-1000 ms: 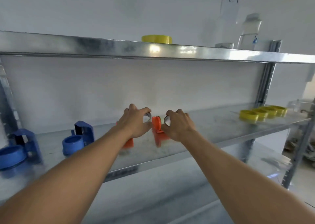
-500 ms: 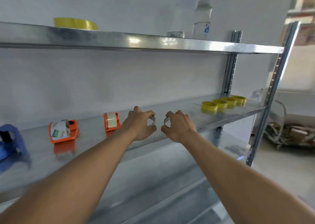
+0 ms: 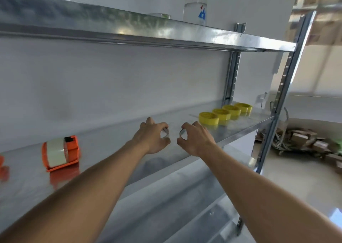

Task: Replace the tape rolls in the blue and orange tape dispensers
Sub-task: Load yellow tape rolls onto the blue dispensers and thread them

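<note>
The left hand (image 3: pixel 152 140) and right hand (image 3: pixel 195 140) are each gripping a small ring (image 3: pixel 165 132) over the shelf (image 3: pixel 240 126). The orange dispenser (image 3: pixel 61 153) is standing at nine o'clock, roll axis lying crosswise.

Four yellow tape rolls (image 3: pixel 208 118), one whole orange dispenser (image 3: pixel 61 153), two hands (image 3: pixel 153 139).

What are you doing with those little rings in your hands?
A person is reaching over a metal shelf with both arms. The left hand pinches a small ring, and the right hand pinches another ring; they look like spent tape cores. An orange dispenser with a roll in it stands off to the left. Four yellow rolls sit in a row to the right, not touched.
</note>
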